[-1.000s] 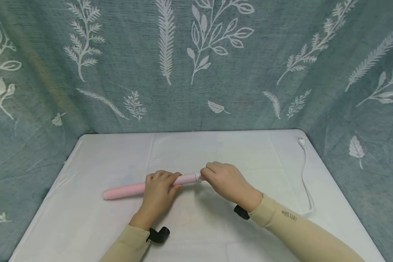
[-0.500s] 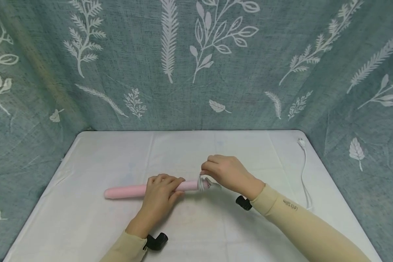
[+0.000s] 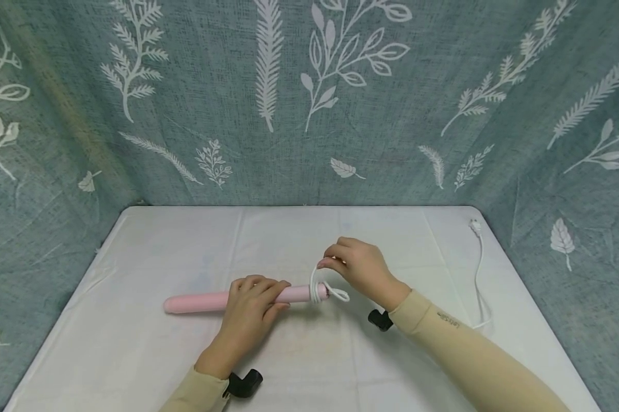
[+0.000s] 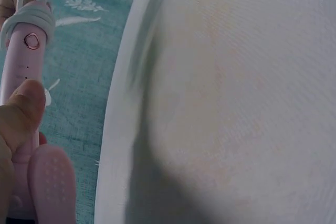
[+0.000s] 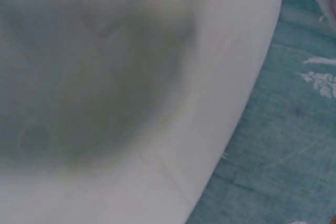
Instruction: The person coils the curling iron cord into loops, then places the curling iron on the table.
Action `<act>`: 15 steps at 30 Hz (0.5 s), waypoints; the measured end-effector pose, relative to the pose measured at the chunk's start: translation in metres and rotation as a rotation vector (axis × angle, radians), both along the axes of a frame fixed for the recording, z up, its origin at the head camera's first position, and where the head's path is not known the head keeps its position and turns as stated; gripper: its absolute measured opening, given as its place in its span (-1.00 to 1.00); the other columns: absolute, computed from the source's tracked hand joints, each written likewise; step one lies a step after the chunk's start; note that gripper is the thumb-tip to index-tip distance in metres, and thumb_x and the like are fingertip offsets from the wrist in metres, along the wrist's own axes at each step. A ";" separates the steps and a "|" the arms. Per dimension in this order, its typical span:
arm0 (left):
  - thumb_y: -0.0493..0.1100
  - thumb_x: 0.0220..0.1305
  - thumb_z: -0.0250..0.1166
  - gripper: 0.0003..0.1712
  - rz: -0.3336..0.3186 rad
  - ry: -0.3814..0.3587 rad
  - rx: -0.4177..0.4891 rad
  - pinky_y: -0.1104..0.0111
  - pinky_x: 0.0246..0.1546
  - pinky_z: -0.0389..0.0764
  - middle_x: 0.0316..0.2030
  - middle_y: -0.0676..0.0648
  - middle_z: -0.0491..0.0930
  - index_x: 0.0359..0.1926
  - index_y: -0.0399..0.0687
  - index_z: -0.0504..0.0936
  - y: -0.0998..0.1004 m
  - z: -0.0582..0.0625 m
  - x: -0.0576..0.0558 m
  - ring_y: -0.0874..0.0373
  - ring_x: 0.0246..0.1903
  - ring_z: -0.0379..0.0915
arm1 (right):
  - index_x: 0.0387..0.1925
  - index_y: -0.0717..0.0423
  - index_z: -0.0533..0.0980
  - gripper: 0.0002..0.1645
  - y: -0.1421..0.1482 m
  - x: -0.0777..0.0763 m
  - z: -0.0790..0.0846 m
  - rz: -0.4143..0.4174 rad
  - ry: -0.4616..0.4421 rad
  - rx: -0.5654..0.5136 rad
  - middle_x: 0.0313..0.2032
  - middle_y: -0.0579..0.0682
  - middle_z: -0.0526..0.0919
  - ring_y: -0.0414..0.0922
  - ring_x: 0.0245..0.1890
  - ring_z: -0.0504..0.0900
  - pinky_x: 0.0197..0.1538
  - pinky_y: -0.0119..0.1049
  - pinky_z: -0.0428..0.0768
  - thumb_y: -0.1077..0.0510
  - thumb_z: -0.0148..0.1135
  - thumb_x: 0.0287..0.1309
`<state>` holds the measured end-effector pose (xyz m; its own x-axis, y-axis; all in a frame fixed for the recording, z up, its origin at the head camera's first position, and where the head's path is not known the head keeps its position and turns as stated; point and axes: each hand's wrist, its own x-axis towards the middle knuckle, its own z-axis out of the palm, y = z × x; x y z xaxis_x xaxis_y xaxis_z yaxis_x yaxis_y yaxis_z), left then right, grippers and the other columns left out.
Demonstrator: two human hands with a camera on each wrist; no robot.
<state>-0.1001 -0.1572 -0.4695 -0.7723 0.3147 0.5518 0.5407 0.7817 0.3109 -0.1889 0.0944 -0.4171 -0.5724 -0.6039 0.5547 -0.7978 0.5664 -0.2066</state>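
Note:
A pink curling iron (image 3: pixel 196 302) lies across the middle of the table in the head view, its rounded barrel end to the left. My left hand (image 3: pixel 249 317) grips it around the handle. The left wrist view shows the thumb (image 4: pixel 23 111) on the handle, below a ringed button (image 4: pixel 32 41) and beside the dotted clamp lever (image 4: pixel 52 182). White cord (image 3: pixel 314 292) is wound in several turns around the handle's right end, with a small loop sticking out. Above that end, my right hand (image 3: pixel 363 269) pinches a raised stretch of the cord between thumb and fingers.
At the right, more white cord (image 3: pixel 478 274) runs down from a plug (image 3: pixel 475 227) and passes behind the right sleeve. A white cloth covers the table (image 3: pixel 160 246). Patterned green curtain (image 3: pixel 288 166) hangs around the back and sides. The right wrist view is mostly blurred.
My right hand has lifted from the handle's end, drawing the cord up and around it. The windings and the loop have come into sight. My left hand keeps its hold, with the iron slightly turned.

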 end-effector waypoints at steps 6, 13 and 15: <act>0.01 0.07 0.41 -0.59 0.001 0.041 0.045 0.07 -0.06 0.24 -0.22 0.06 0.64 -0.02 0.07 0.65 -0.001 0.001 0.002 -0.03 -0.07 0.43 | -0.41 -0.08 0.64 -0.81 -0.005 0.004 -0.012 -0.035 -0.063 0.072 -0.54 -0.24 0.45 -0.32 -0.57 0.37 -0.51 -0.44 0.41 -0.08 0.31 0.14; -0.01 0.03 0.42 -0.55 0.008 0.077 0.089 0.06 -0.08 0.22 -0.18 0.03 0.64 0.00 0.05 0.65 0.000 0.004 0.004 -0.03 -0.08 0.42 | -0.42 -0.08 0.62 -0.77 -0.009 0.012 -0.017 -0.032 -0.212 0.112 -0.56 -0.26 0.40 -0.31 -0.57 0.33 -0.49 -0.43 0.39 -0.04 0.19 0.30; -0.01 0.02 0.43 -0.54 0.003 0.084 0.101 0.06 -0.07 0.22 -0.18 0.03 0.63 0.00 0.06 0.65 0.001 0.006 0.004 -0.03 -0.08 0.42 | -0.40 -0.07 0.63 -0.78 -0.010 0.014 -0.018 -0.032 -0.256 0.118 -0.56 -0.26 0.42 -0.31 -0.55 0.34 -0.46 -0.42 0.40 -0.01 0.17 0.33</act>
